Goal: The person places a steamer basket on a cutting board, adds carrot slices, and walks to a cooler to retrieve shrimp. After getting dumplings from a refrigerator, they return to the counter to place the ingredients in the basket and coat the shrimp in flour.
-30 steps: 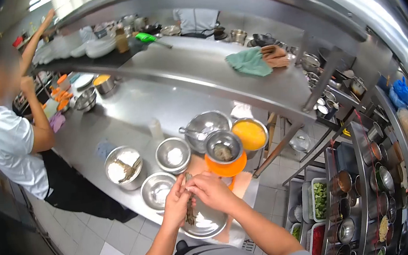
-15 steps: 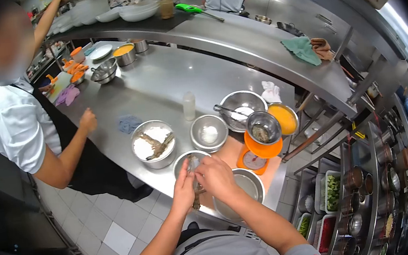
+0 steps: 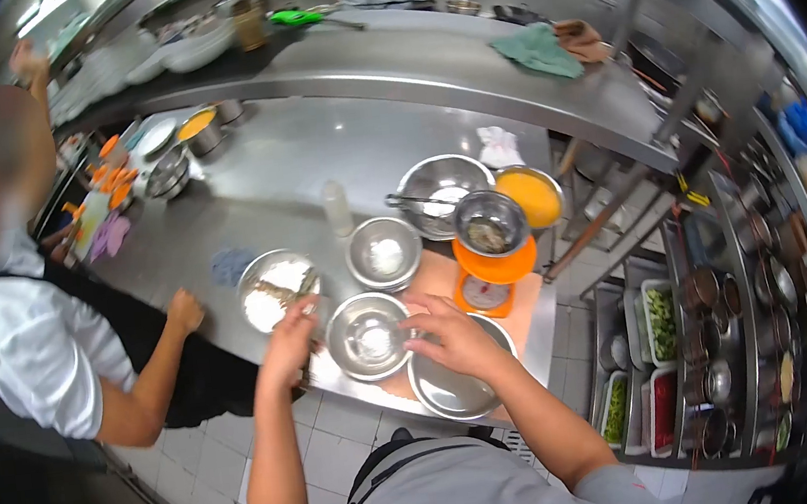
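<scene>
My left hand (image 3: 289, 340) reaches left to the rim of a steel bowl of white flour (image 3: 274, 292) with brown prawns lying in it. Its fingers are curled, and what they hold is hidden. My right hand (image 3: 448, 336) hovers with fingers spread, over a shallow steel dish (image 3: 455, 395) and beside a small steel bowl (image 3: 368, 336) at the counter's front edge. Behind these stand a bowl of white powder (image 3: 384, 252) and an orange scale (image 3: 491, 277) with a steel bowl (image 3: 490, 222) on it.
A large bowl with a utensil (image 3: 441, 188), a bowl of orange liquid (image 3: 530, 196) and a plastic bottle (image 3: 336, 208) stand further back. A person in a white shirt (image 3: 31, 344) leans on the counter at left. Racks of containers (image 3: 729, 314) fill the right.
My hands have parted: the left went left to the flour bowl, and the right opened over the dish. The prawn held between them is no longer seen. The camera view has shifted.
</scene>
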Action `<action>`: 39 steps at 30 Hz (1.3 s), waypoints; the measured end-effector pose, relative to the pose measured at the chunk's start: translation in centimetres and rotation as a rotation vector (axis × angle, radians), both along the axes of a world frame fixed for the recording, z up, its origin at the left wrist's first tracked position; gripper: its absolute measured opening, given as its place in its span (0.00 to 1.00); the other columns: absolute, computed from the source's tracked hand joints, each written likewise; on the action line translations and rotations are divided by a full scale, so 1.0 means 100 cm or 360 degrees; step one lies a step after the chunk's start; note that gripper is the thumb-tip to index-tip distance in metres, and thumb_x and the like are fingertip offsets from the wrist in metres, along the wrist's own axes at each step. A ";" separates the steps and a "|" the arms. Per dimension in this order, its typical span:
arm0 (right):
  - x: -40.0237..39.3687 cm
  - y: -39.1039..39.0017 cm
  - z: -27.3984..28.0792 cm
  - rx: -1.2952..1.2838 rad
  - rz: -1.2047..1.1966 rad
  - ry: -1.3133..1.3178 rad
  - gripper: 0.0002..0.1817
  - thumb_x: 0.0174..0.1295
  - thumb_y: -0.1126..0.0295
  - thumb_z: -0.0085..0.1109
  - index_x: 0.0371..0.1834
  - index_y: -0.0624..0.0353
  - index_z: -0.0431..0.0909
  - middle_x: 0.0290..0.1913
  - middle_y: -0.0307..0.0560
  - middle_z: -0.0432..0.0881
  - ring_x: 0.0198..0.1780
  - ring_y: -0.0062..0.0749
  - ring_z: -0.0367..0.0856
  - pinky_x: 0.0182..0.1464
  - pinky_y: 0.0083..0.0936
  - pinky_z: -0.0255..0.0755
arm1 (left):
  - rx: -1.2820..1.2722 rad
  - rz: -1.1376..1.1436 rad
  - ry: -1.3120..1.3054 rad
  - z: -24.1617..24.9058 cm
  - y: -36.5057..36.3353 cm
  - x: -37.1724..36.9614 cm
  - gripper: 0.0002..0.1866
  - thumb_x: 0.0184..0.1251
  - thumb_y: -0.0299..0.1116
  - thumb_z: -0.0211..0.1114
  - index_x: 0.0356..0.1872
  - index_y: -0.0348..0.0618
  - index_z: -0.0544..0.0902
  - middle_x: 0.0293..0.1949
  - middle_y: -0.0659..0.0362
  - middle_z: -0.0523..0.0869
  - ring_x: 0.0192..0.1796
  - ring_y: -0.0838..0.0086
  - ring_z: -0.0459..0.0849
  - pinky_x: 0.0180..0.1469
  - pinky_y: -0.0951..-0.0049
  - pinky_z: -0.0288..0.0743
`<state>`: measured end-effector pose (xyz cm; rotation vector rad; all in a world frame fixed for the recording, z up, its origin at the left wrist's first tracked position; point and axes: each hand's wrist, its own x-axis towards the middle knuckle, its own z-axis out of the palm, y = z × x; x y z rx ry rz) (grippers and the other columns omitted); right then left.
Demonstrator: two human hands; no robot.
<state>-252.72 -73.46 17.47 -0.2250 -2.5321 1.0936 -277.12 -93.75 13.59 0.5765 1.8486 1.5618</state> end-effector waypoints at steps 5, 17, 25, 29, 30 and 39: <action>0.096 0.036 -0.005 -0.0355 -0.0144 -0.0196 0.16 0.68 0.62 0.67 0.56 0.55 0.85 0.58 0.51 0.83 0.58 0.42 0.83 0.61 0.33 0.76 | -0.0503 0.0028 0.1225 -0.006 0.069 -0.064 0.22 0.71 0.31 0.61 0.65 0.39 0.81 0.50 0.45 0.89 0.52 0.57 0.88 0.56 0.62 0.81; 0.395 0.165 -0.079 -0.0845 -0.1246 -0.0029 0.14 0.70 0.64 0.68 0.53 0.59 0.87 0.42 0.39 0.89 0.43 0.21 0.83 0.48 0.23 0.78 | -0.0579 -0.1045 0.2465 0.028 0.363 0.110 0.26 0.56 0.31 0.73 0.59 0.54 0.86 0.60 0.55 0.83 0.66 0.54 0.77 0.66 0.47 0.74; 0.663 0.326 -0.103 0.0087 -0.2553 0.0099 0.11 0.70 0.66 0.64 0.50 0.60 0.85 0.34 0.42 0.85 0.36 0.23 0.82 0.43 0.26 0.76 | -0.0228 -0.1154 0.2492 -0.011 0.410 0.118 0.21 0.42 0.26 0.74 0.42 0.45 0.80 0.44 0.50 0.81 0.49 0.48 0.82 0.52 0.49 0.78; 0.741 0.408 -0.153 0.0252 -0.2726 -0.0127 0.12 0.69 0.66 0.62 0.51 0.58 0.84 0.38 0.52 0.88 0.42 0.42 0.87 0.48 0.38 0.79 | -0.0550 -0.1284 0.2269 0.022 0.409 0.140 0.22 0.42 0.27 0.74 0.41 0.42 0.75 0.38 0.47 0.82 0.47 0.44 0.81 0.50 0.50 0.77; 0.765 0.438 -0.182 0.0238 -0.2713 -0.0122 0.12 0.69 0.66 0.62 0.51 0.58 0.84 0.38 0.52 0.88 0.42 0.42 0.87 0.48 0.38 0.79 | -0.0569 -0.1277 0.2273 0.028 0.408 0.142 0.22 0.42 0.27 0.74 0.41 0.42 0.75 0.38 0.47 0.82 0.47 0.44 0.81 0.50 0.50 0.77; 0.808 0.577 -0.278 0.0520 -0.2491 -0.0902 0.16 0.68 0.63 0.60 0.52 0.61 0.84 0.47 0.64 0.88 0.48 0.62 0.87 0.52 0.49 0.78 | -0.0595 -0.0863 0.1277 0.032 0.367 0.110 0.20 0.57 0.23 0.64 0.54 0.38 0.80 0.45 0.52 0.88 0.47 0.63 0.88 0.55 0.64 0.80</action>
